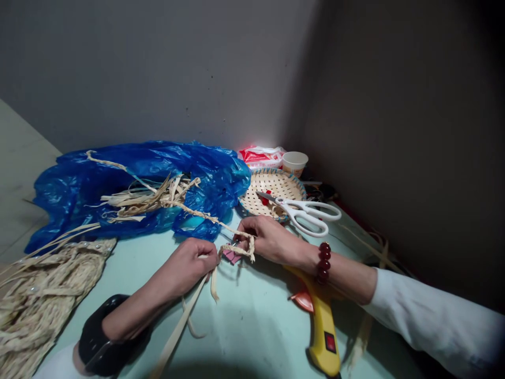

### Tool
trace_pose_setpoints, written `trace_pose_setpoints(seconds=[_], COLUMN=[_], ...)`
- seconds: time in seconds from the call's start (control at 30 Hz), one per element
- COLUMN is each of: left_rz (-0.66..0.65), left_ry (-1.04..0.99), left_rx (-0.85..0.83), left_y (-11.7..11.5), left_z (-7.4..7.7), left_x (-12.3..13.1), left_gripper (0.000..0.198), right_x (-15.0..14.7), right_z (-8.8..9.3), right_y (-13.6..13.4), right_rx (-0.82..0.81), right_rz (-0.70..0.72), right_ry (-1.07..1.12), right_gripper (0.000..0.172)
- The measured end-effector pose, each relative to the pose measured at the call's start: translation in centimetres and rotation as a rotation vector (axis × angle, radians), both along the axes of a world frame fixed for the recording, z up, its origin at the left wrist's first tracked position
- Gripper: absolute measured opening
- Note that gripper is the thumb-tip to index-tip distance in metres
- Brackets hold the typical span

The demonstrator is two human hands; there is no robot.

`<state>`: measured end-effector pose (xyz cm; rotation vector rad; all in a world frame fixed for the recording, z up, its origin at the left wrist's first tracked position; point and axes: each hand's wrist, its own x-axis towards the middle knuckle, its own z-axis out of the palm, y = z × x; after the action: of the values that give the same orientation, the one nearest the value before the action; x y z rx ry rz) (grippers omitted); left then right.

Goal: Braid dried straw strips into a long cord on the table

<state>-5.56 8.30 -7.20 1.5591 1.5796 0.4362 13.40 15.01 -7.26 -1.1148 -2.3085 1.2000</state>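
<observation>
My left hand (197, 263) is closed, pinching pale flat straw strips (179, 326) that hang down toward the table's front. My right hand (270, 239) is closed at the other side, its fingers on a thin braided straw cord (250, 247) that bends round in front of the fingertips. The cord runs back and left to a bundle of loose straw (158, 197) on the blue plastic bag. Between the hands, partly covered by the cord, is a small pink piece (232, 256); its kind I cannot make out.
White-handled scissors (307, 213) lie across the rim of a shallow woven basket (252, 181). Behind stand a paper cup (295, 160) and a red-white packet (260, 157). A yellow tool with a red switch (325, 326), resembling a glue gun, lies under my right forearm. Woven straw work (59, 295) lies left.
</observation>
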Motion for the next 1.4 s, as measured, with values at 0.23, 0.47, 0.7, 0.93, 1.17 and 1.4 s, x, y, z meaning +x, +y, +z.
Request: trace_pose_setpoints(seconds=[0.23,0.47,0.7,0.93,1.17,1.4], left_rz=[-0.046,-0.116,-0.117,-0.045,0.095,0.191], left_ry=[0.001,-0.014,-0.114,-0.188,-0.311,-0.414], left_rx=[-0.005,-0.066,-0.135,-0.135,-0.1,-0.092], left_y=[0.4,1.5,1.2,0.0,-2.2,-3.3], left_z=[0.0,0.6,1.0,0.0,-0.5,-1.5], left_x=[0.2,0.2,0.7,0.2,0.8,1.7], left_gripper=[0.018,0.016,0.023,0.033,0.029,0.031], right_x=[-0.1,-0.1,-0.2,0.0,0.4,0.9], right_z=[0.3,0.2,0.7,1.0,1.4,1.8], right_y=[-0.2,-0.3,-0.8,-1.1,-1.8,-2.6], right_rx=[0.002,0.065,0.074,0.108,0.132,0.148], right_rz=[-0.054,-0.057,-0.06,0.003,0.014,-0.042], right_ry=[-0.006,-0.027,-0.05,-0.09,-0.078,-0.037], right_gripper=[0.015,0.022,0.023,0.017,0.012,0.039])
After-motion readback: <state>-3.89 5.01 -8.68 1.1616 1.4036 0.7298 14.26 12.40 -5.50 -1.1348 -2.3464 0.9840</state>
